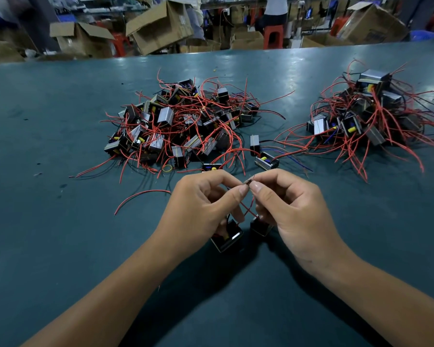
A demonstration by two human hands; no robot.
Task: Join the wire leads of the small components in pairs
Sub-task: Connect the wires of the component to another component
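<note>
Midway through pairing on the green table (60, 116): big loose heap (183, 126) at 11 o'clock apparently untouched, smaller pile (366, 116) at 2 o'clock seemingly joined. At centre, left hand (201, 209) and right hand (293, 211) pinching crossed red leads (249, 182) above two components (227, 237).

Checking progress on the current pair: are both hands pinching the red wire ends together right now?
Yes, the left hand and right hand pinch the red wire ends between fingertips above two components.

You see even overhead light, with pale glare patches on the green table (273, 63). Soft shadows sit under your forearms. Wide-angle bending curves the far edge, and the background boxes (158, 26) blur.
</note>
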